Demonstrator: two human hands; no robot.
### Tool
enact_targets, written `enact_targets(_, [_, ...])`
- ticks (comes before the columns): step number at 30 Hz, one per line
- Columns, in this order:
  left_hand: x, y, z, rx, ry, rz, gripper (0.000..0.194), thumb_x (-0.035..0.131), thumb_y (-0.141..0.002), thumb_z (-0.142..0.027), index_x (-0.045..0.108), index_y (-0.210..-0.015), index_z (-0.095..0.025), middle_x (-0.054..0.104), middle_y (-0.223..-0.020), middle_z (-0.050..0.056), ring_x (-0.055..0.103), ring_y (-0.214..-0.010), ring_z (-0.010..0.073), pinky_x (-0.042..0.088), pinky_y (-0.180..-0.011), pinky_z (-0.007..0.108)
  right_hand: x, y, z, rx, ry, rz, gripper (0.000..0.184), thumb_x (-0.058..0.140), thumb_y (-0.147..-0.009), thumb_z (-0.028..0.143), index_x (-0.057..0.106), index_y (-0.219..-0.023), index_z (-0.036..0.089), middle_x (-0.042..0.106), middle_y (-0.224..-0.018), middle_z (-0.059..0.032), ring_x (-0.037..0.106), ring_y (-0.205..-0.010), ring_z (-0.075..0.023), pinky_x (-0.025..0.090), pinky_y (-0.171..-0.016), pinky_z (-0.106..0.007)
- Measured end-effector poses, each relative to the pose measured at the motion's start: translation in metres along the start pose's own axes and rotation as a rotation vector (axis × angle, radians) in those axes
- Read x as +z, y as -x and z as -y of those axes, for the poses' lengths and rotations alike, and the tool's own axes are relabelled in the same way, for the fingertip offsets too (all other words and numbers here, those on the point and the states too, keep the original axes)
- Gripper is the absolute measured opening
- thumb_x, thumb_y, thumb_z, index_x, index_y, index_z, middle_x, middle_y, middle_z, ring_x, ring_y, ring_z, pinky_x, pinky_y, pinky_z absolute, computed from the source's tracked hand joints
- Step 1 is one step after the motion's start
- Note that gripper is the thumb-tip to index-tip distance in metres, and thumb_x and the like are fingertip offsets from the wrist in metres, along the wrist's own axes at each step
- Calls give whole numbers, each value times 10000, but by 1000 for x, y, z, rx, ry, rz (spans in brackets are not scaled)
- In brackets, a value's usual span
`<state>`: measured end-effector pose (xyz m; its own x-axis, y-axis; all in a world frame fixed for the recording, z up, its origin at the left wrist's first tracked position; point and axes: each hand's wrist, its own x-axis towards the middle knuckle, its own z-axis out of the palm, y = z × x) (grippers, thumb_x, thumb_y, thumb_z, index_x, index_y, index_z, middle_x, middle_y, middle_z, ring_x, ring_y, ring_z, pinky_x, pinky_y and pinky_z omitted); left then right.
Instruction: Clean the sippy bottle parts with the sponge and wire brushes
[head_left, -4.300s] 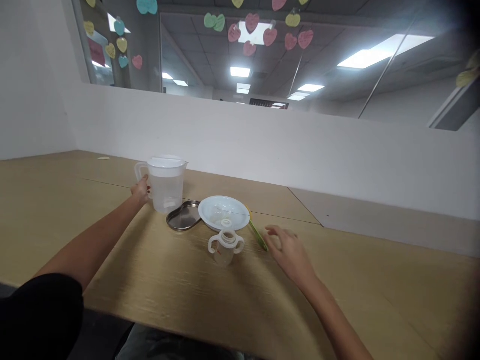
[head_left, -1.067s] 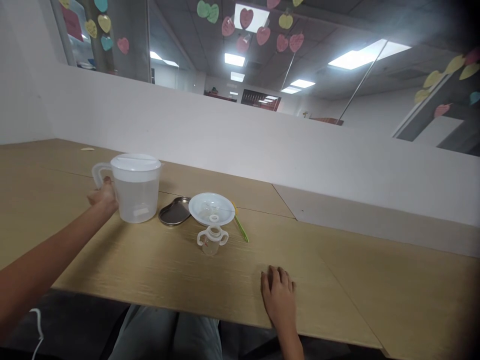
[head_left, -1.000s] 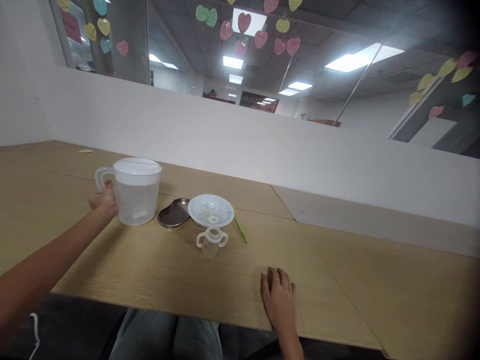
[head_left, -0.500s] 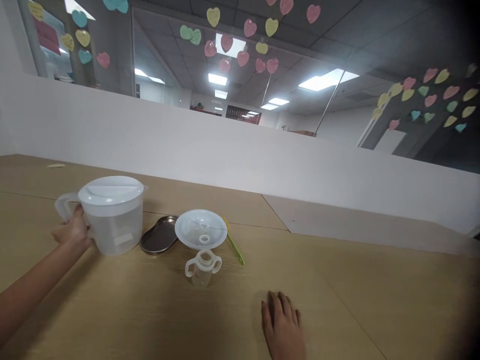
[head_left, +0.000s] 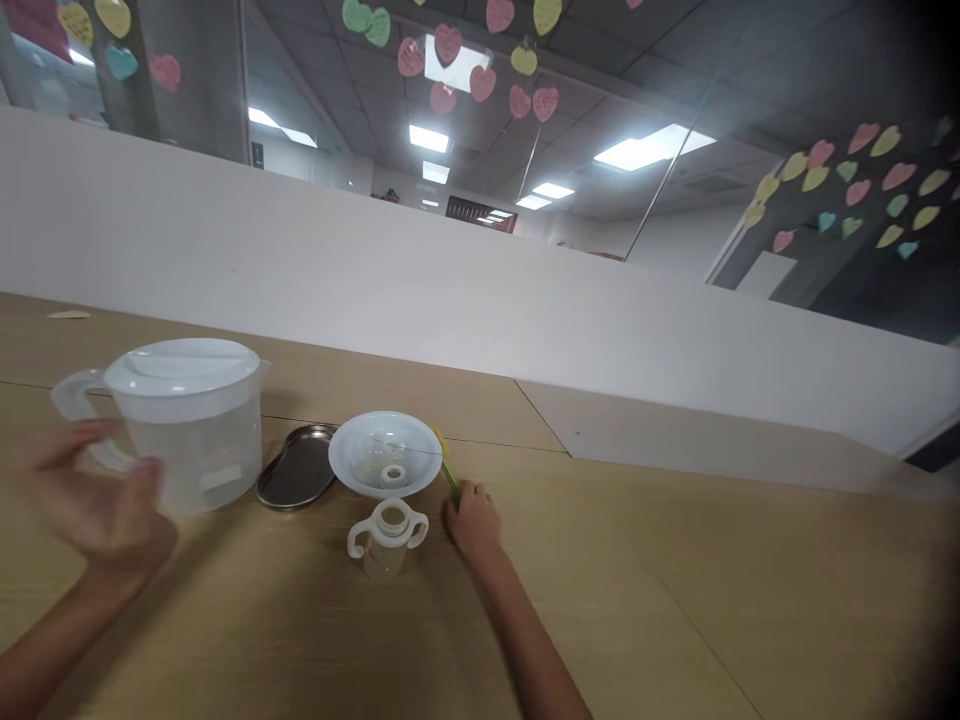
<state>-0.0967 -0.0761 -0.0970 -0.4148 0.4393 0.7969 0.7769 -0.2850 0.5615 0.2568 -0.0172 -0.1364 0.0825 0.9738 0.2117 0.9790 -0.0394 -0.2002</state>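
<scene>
My left hand (head_left: 105,500) is open and smeared by motion, with fingers and thumb apart in front of the jug's handle. The lidded clear plastic jug (head_left: 199,440) stands upright and holds water. My right hand (head_left: 474,522) is closed round the green handle of a thin brush-like tool (head_left: 448,472) with a yellow end, lying beside the bowl. Inside the white bowl (head_left: 346,455) sit small clear pieces and a white ring (head_left: 392,476). A lidless baby bottle (head_left: 385,550) with two white handles stands upright in front of the bowl.
A kidney-shaped metal tray (head_left: 300,468) lies between the jug and the bowl. A small pale flat piece (head_left: 69,315) is at the far left of the wooden table (head_left: 637,580). Behind the table rise a white wall (head_left: 375,270) and glass with heart-shaped notes.
My left hand has let go of the jug's handle and drawn back. My right hand has gone from the table's front forward and left onto the green handle. The view has turned right.
</scene>
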Motion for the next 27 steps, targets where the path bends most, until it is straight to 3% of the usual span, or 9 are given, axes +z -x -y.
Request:
enact_targets(1, [7, 4, -21, 189, 65, -40, 205, 469, -778, -349, 519, -973, -312, 628, -919, 6, 545, -1018, 298, 403, -891, 497, 6, -6, 2, 11, -1, 9, 225, 484, -866, 168, 605, -1037, 86, 634, -1034, -178, 616, -956, -266, 431, -735, -319])
enact_targets(3, [30, 8, -60, 524, 88, 359, 142, 528, -798, -268, 588, -927, -262, 660, -895, 7, 589, -899, 225, 438, -854, 401, 16, -12, 3, 40, -10, 18, 206, 453, -855, 91, 614, -983, 102, 639, -1001, -165, 635, -907, -241, 424, -699, -294])
enact_targets(4, [45, 10, -75, 591, 36, 535, 140, 503, -830, -263, 621, -900, -236, 674, -892, 22, 588, -896, 211, 435, -839, 373, 20, -14, 2, 57, -18, 14, 214, 438, -852, 68, 612, -970, 109, 638, -998, -160, 640, -892, -230, 419, -685, -283])
enact_targets(7, [100, 11, -100, 521, -315, 840, 293, 402, -899, -264, 687, -884, -195, 689, -930, 74, 573, -969, 232, 408, -848, 368, 23, -14, -4, 137, -56, -28, 236, 374, -886, 78, 581, -995, 111, 634, -1015, -160, 652, -859, -217, 404, -636, -267])
enact_targets(10, [144, 9, -101, 466, -419, 900, 292, 447, -860, -213, 723, -803, -137, 694, -886, 147, 574, -975, 292, 398, -833, 400, 20, -12, -9, 225, -108, -78, 287, 265, -943, 129, 529, -1052, 106, 660, -962, -150, 664, -822, -214, 387, -589, -266])
enact_targets(13, [167, 9, -97, 411, -442, 944, 214, 523, -786, -146, 737, -791, -149, 701, -907, 157, 573, -992, 301, 387, -834, 400, 18, -13, -11, 264, -153, -97, 294, 237, -961, 162, 500, -1088, 126, 691, -864, -112, 671, -781, -209, 370, -560, -260])
enact_targets(16, [173, 12, -95, 373, -442, 1010, 184, 571, -731, -119, 739, -762, -188, 711, -898, 124, 576, -997, 276, 370, -866, 384, 20, -15, -11, 276, -181, -96, 281, 259, -960, 181, 498, -1103, 141, 701, -857, -102, 673, -770, -213, 363, -550, -260])
enact_targets(20, [175, 18, -92, 323, -467, 1071, 184, 544, -764, -156, 728, -761, -162, 706, -867, 148, 600, -981, 272, 376, -885, 389, 21, -17, -10, 276, -216, -91, 280, 280, -956, 198, 525, -1079, 142, 702, -877, -113, 671, -783, -220, 368, -565, -264])
enact_targets(27, [180, 23, -78, 238, -440, 1208, 241, 477, -782, -82, 703, -833, -152, 702, -924, 141, 661, -859, 241, 457, -722, 311, 23, -18, -11, 263, -261, -104, 285, 313, -942, 198, 560, -1073, 142, 702, -860, -121, 666, -767, -227, 360, -571, -263])
